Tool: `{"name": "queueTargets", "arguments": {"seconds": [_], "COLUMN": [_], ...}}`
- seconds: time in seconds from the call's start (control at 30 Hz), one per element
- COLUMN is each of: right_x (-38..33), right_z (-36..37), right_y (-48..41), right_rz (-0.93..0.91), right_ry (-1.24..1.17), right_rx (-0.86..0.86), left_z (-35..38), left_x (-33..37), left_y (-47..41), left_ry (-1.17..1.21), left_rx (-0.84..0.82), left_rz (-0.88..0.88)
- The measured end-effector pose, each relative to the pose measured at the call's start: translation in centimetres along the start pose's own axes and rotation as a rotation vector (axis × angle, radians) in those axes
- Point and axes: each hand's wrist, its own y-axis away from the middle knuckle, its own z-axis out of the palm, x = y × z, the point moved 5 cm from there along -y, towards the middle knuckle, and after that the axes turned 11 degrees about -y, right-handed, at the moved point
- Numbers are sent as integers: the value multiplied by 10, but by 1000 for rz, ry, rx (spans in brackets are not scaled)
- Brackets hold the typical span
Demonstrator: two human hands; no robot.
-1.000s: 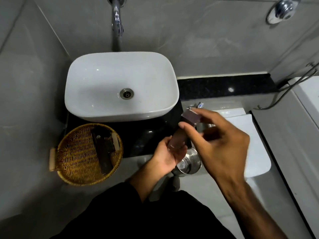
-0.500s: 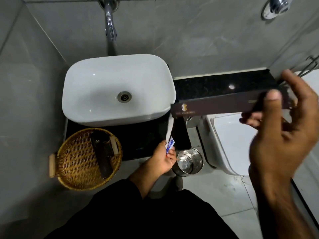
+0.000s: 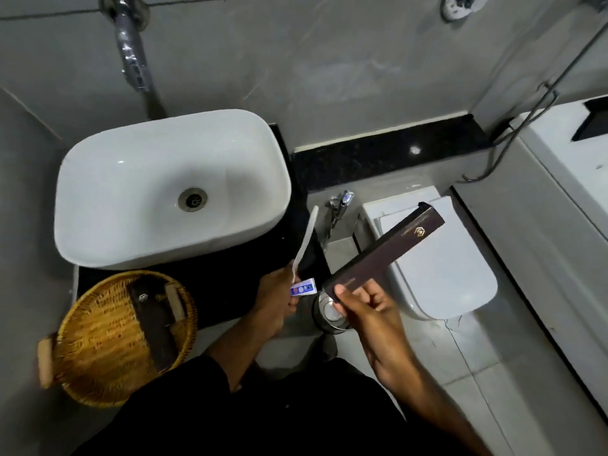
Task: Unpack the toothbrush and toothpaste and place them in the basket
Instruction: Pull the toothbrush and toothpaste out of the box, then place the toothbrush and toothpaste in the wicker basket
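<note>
1. Risk, left side: the left hand (image 3: 274, 301) carries two things at once, the white toothbrush (image 3: 305, 242) and the small toothpaste (image 3: 303, 288); the tube shows only at its end beside the fingers, so it looks the likelier to slip out on the way to the basket (image 3: 95, 353); a drop here could land on the black tabletop (image 3: 230, 284) or go off its edge toward the steel bin (image 3: 329, 312) on the floor.
2. Risk, right side: the dark box (image 3: 385, 248) sticks out long and slanted from the right hand (image 3: 368, 311), its far end over the toilet (image 3: 444, 268); a careless swing could knock the toothbrush head, which stands up just right of the sink (image 3: 171, 189).
3. Risk at the basket: it already holds a dark flat packet (image 3: 154, 330), and it sits left of the sink's near edge, overhanging the tabletop; a hard toss could tip it.
4. Grip, left: fingers curled closed round the toothbrush handle and the toothpaste together; brush points up and away.
5. Grip, right: thumb and fingers pinched closed on the near end of the box; open end faces away; whether it is empty I cannot tell.
</note>
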Motion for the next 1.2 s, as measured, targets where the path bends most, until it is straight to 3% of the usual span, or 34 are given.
{"name": "queueTargets", "arguments": {"seconds": [0.23, 0.4, 0.53, 0.67, 0.73, 0.83, 0.9, 1.07, 1.2], "right_x": [33, 55, 67, 58, 45, 30, 25, 35, 57], "right_z": [-73, -106, -120, -84, -42, 14, 44, 100, 136], "right_y": [-82, -119, -108, -84, -64, -33, -20, -10, -7], "right_rz": [-147, 16, 228, 278, 440, 693, 727, 640, 439], "right_ry": [335, 595, 576, 254, 73, 226, 343, 604, 717], "right_rx": [477, 426, 456, 233, 28, -374, -561, -714, -736], "left_z": [5, 3, -13, -30, -34, -39, -48, -96, -138], "left_x": [5, 6, 20, 38, 42, 39, 37, 34, 8], "left_y": [-4, -5, 1, 16, 25, 35, 38, 48, 54], "left_ry": [-210, -268, -422, -656, -743, -854, -890, -562, -117], "left_rx": [37, 49, 118, 68, -34, -156, -147, 15, 113], "left_rz": [154, 188, 327, 487, 516, 496, 491, 495, 341]}}
